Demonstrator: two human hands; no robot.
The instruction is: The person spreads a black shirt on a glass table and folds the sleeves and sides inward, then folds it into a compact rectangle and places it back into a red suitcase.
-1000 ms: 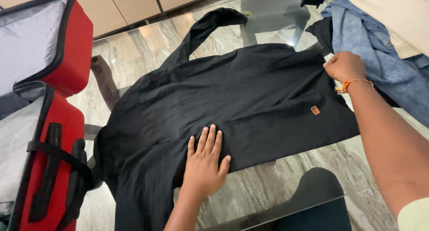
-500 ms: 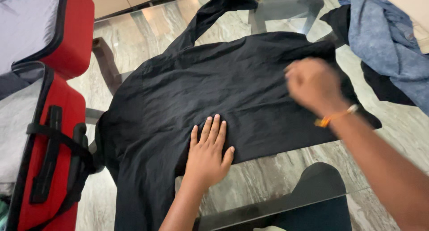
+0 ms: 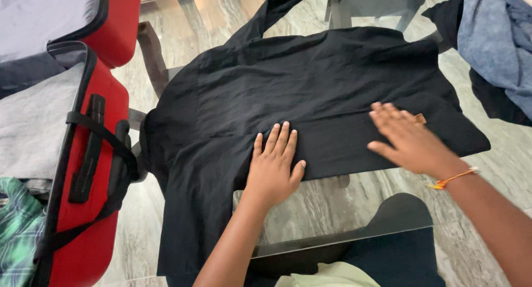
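Observation:
A black garment [image 3: 310,87] lies spread over a glass table [image 3: 354,209], one sleeve reaching to the far edge and its left part hanging off the table. My left hand [image 3: 274,168] rests flat on the garment's near edge, fingers apart. My right hand [image 3: 407,140] lies flat on the cloth to the right, fingers spread, beside a small brown tag [image 3: 420,119]. An orange thread band circles my right wrist. Neither hand grips anything.
An open red suitcase [image 3: 94,154] stands at the left with grey cloth and a green checked cloth [image 3: 16,231] inside. A blue garment [image 3: 499,37] over dark cloth lies at the far right. Marble floor shows through the glass.
My right hand has let go of the garment's far right corner, moved toward me and come down flat on the cloth. The left hand stays pressed in place. The view shifted right.

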